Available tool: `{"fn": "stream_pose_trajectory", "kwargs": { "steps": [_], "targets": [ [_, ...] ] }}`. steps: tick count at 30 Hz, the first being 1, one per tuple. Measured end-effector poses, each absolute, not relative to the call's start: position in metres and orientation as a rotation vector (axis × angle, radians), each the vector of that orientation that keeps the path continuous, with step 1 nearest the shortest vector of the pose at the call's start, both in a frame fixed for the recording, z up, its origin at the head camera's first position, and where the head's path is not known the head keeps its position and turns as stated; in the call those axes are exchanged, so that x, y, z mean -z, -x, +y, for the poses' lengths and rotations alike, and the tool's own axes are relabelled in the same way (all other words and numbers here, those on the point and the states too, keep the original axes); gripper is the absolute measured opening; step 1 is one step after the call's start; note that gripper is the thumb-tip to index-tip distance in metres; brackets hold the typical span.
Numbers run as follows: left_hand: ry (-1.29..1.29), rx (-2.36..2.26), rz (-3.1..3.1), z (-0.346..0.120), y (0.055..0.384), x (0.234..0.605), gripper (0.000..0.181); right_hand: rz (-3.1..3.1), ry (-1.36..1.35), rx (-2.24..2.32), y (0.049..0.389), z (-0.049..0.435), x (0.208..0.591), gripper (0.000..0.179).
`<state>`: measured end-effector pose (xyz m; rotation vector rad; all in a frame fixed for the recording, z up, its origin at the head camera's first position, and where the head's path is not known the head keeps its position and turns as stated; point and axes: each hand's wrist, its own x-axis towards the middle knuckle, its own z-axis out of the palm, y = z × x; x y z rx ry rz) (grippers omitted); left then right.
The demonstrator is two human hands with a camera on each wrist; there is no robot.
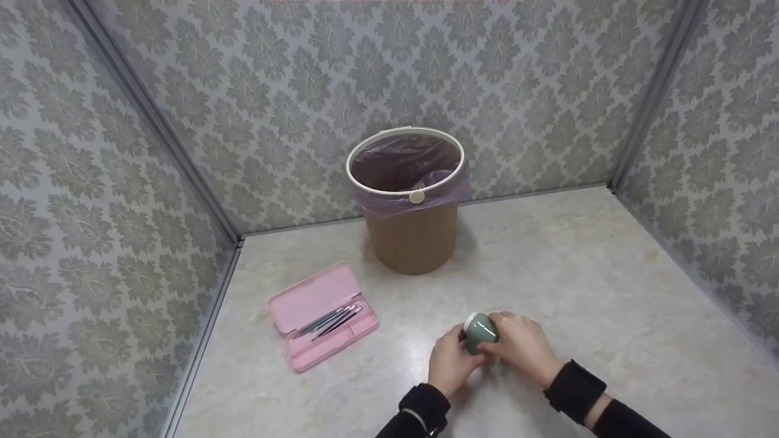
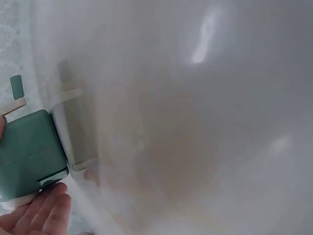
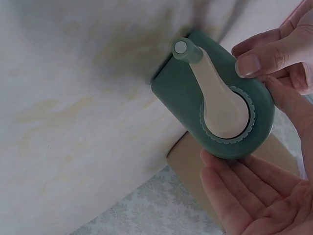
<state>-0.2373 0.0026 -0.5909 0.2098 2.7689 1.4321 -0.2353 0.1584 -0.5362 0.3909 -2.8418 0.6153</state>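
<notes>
A green hand-crank pencil sharpener (image 1: 481, 331) is between my two hands, low over the table. My left hand (image 1: 451, 364) holds it from the left, and in the right wrist view a thumb (image 3: 248, 64) presses on its face beside the cream crank (image 3: 220, 100). From the other side my right hand (image 1: 526, 344) grips it, with fingers (image 3: 227, 171) along the rounded end. The crank ends in a green knob (image 3: 187, 50). At its left edge, the left wrist view catches the sharpener's green body (image 2: 29, 152) with fingers (image 2: 44, 210) just beneath.
An open pink pencil case (image 1: 316, 292) lies to the left, with several pencils (image 1: 331, 320) in it. Behind stands a brown trash bin (image 1: 414, 240) lined with a purple bag (image 1: 389, 204). Patterned panels (image 1: 414, 61) enclose the marbled table (image 1: 548, 255) at the back and both sides.
</notes>
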Motion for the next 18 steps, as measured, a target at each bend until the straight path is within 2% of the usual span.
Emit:
{"fn": "stream_pose_trajectory", "kwargs": {
  "steps": [8,18],
  "targets": [
    [-0.338,-1.363,2.816,-0.007,0.242,0.59,0.062,-2.88,-0.44,-0.702,0.237,0.166,0.533,0.044],
    [-0.572,-1.379,2.648,-0.045,0.26,0.584,0.063,-2.959,-0.646,-0.834,0.243,0.187,0.536,0.067]
  ]
}}
